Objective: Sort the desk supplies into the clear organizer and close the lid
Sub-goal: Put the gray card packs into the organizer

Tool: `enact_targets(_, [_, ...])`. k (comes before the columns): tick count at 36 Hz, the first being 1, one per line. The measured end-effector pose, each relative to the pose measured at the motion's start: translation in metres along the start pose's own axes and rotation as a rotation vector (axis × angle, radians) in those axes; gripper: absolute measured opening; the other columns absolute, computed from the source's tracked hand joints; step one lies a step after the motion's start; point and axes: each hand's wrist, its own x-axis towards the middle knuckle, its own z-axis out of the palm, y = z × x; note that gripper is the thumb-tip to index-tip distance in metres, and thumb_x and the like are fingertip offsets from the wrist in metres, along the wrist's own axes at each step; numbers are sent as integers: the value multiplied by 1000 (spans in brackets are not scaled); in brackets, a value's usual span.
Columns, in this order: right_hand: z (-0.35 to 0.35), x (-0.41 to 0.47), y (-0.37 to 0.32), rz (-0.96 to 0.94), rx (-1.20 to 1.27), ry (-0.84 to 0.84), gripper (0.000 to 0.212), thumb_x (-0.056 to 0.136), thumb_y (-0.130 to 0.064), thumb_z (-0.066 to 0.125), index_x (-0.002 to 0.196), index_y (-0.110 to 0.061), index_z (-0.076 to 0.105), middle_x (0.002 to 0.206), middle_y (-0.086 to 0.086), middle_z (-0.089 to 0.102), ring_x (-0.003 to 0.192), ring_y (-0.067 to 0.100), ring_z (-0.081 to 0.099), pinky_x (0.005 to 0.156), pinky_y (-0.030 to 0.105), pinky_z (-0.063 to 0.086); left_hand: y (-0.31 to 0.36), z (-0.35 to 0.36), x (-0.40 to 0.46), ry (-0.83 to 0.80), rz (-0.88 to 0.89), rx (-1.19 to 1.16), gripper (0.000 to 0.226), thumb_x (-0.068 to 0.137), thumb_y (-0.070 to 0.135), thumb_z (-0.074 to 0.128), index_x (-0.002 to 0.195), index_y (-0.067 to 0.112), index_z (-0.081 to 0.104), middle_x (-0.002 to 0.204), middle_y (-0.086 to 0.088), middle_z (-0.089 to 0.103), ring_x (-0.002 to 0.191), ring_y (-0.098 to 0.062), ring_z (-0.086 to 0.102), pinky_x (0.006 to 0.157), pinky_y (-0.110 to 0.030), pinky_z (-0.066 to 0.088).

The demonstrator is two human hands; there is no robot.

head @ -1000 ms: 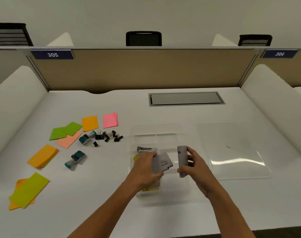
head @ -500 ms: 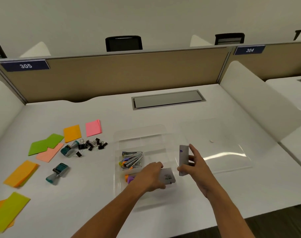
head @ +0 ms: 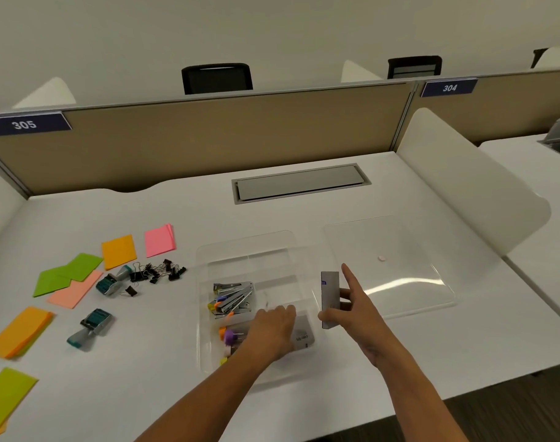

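Holding grey box [head: 330,298] upright, right hand [head: 355,314].

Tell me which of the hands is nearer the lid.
Right. The right hand, holding a grey box, is beside the lid's near-left edge; the left hand is farther left, inside the organizer.

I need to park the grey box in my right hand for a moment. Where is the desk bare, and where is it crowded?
Bare: between the clear organizer and the stamps, and behind it up to the grey cable hatch. Crowded: the left side, with sticky notes and binder clips; the lid fills the right.
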Motion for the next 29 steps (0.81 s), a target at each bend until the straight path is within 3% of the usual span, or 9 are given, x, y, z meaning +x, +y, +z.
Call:
enact_targets(7, [3, 2, 0, 0, 28, -3, 108, 76, -3, 77, 151, -50, 15, 131, 2, 53, 108, 21, 62, 78, 28, 55, -2, 5, 1, -8, -7, -78, 56, 81, 35, 73, 128, 21, 47, 125, -6, 58, 107, -23, 59, 96, -38, 49])
enact_targets(9, [5, 4, 1, -2, 36, 15, 104, 77, -7, 79, 150, -49, 19, 131, 4, 51, 107, 21, 62, 81, 30, 57, -3, 3, 2, 4, -16, -155, 56, 81, 32, 73, 130, 22, 48, 128, -5, 57, 110, -23, 58, 96, -36, 48])
enact_targets(12, [8, 7, 4, 12, 50, 34, 95, 71, -16, 85, 139, -54, 31, 131, 5, 49, 110, 25, 60, 89, 41, 58, -6, 0, 2, 79, -23, -314, 52, 85, 27, 71, 131, 26, 49, 132, 0, 55, 115, -19, 55, 99, -34, 47])
enact_targets(15, [14, 9, 5, 17, 51, 34, 80, 68, -23, 89, 121, -57, 39, 131, 4, 48, 115, 27, 56, 87, 42, 60, -8, -7, 0, 162, -9, -427, 45, 88, 28, 67, 130, 29, 50, 131, 6, 55, 116, -12, 53, 99, -31, 46])
enact_targets(20, [21, 8, 7, 9, -26, -22, 88, 74, -13, 82, 137, -46, 31, 137, 5, 41, 112, 23, 55, 75, 27, 59, -14, -21, -3, 289, -7, -543, 33, 91, 26, 64, 123, 27, 56, 118, 10, 61, 103, -6, 56, 91, -24, 48])
enact_targets(24, [27, 10, 5, 24, -82, -55, 102, 75, -7, 79, 148, -42, 17, 143, 4, 39, 118, 28, 53, 88, 37, 56, -22, -26, -5, 347, -47, -603, 30, 91, 27, 64, 120, 29, 58, 114, 12, 62, 98, -1, 56, 86, -20, 48])
enact_targets(29, [36, 15, 0, -41, -274, -141, 94, 77, -7, 78, 147, -34, 23, 144, 0, 40, 118, 23, 52, 83, 30, 56, -35, -24, -11, 376, -92, -631, 28, 91, 28, 63, 119, 30, 58, 110, 15, 60, 94, 0, 55, 82, -18, 45])
